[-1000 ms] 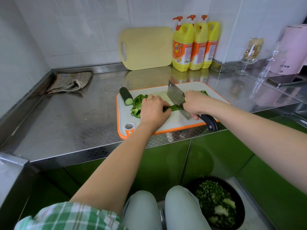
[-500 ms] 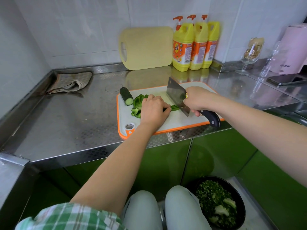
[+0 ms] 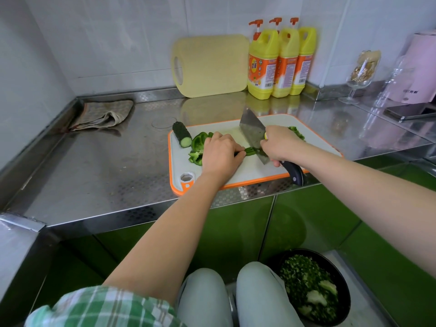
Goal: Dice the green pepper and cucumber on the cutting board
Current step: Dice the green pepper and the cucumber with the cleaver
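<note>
- The green pepper strips (image 3: 250, 151) lie bunched near the middle of the cutting board (image 3: 250, 173), a white board with an orange rim that sits on the steel counter (image 3: 94, 171) close to its front edge
- The left hand (image 3: 220, 156) presses down on the strips, its fingers curled over them and its fingertips toward the blade
- The right hand (image 3: 280, 145) is wrapped tight round the dark handle of the cleaver (image 3: 251, 133); the blade stands tilted, its edge down on the strips just beside the left fingers
- Larger green pepper pieces (image 3: 197, 145) lie on the board's left part, partly hidden by the left hand
- The cucumber (image 3: 182, 134), a short dark stub with its cut face toward the camera, lies at the board's far left corner, just beside those pieces
- A small heap of cut pepper (image 3: 297, 133) shows behind the right hand, on the board's far right part
- A crumpled cloth (image 3: 103, 114) lies at the counter's far left; a pale yellow board (image 3: 212, 64) leans on the tiled wall, with three yellow detergent bottles (image 3: 280, 64) beside it
- Further right are a stemmed glass (image 3: 359, 74), a phone (image 3: 410, 112) and a pink appliance (image 3: 420, 67)
- Below the counter, by the person's knees, a black bowl (image 3: 306, 251) holds chopped greens
</note>
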